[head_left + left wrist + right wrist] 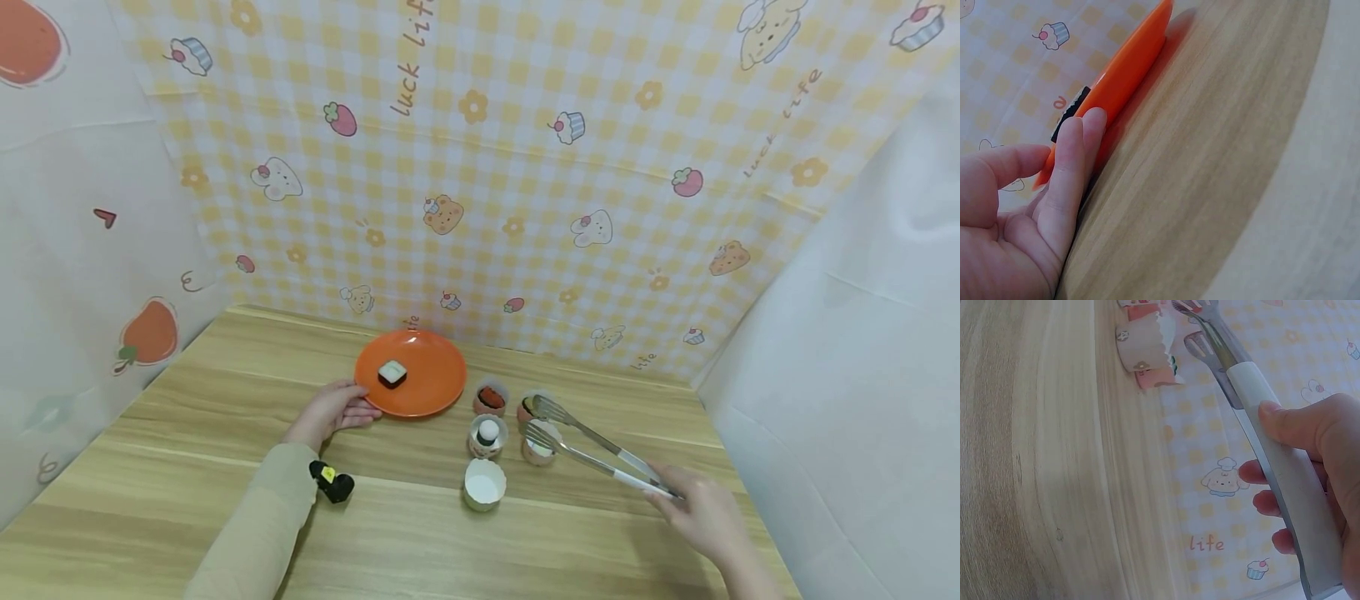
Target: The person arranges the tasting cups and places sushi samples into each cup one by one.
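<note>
My left hand (337,410) pinches the near left rim of an orange plate (435,385), thumb on the upper side and fingers against the underside. On the plate's left part sits a small sushi piece (392,374) with a white top and dark sides. My right hand (703,510) grips a pair of metal tongs (628,479) by their pale handles. The tongs' arms are spread, with slotted tips over the two right-hand cups. One of these, a paper cup (538,454), has something white inside; behind it another cup (522,411) is partly hidden by the tips.
Left of these, a cup (491,411) holds a red-topped piece, and a cup (483,450) below holds a white ball on a dark base. A pale cup (484,497) stands nearest me. A patterned cloth (510,183) hangs behind the wooden table (405,542).
</note>
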A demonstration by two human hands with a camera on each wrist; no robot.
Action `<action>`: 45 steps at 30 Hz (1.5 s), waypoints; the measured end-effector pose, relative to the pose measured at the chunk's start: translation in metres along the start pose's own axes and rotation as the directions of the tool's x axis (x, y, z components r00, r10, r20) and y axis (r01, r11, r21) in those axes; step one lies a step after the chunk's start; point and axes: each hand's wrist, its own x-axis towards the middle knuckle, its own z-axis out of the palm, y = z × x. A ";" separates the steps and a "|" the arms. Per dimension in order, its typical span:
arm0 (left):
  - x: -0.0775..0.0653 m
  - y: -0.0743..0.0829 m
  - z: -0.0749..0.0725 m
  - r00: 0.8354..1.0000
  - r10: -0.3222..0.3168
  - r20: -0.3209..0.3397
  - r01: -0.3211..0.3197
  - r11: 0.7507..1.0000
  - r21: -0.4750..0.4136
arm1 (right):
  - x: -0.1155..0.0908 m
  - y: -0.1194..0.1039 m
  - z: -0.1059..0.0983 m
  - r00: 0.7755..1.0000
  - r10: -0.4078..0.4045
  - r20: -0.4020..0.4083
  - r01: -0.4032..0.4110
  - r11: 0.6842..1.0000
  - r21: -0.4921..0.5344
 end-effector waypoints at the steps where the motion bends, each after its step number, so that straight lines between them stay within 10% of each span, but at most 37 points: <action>1: 0.000 0.000 0.000 1.000 0.000 0.001 0.000 1.000 0.000 | 0.000 0.000 0.000 1.000 0.000 -0.001 0.000 1.000 0.002; 45: 0.001 -0.001 -0.002 1.000 -0.004 0.000 0.004 1.000 -0.015 | 0.029 -0.025 0.015 0.999 -0.049 0.018 0.047 0.996 0.069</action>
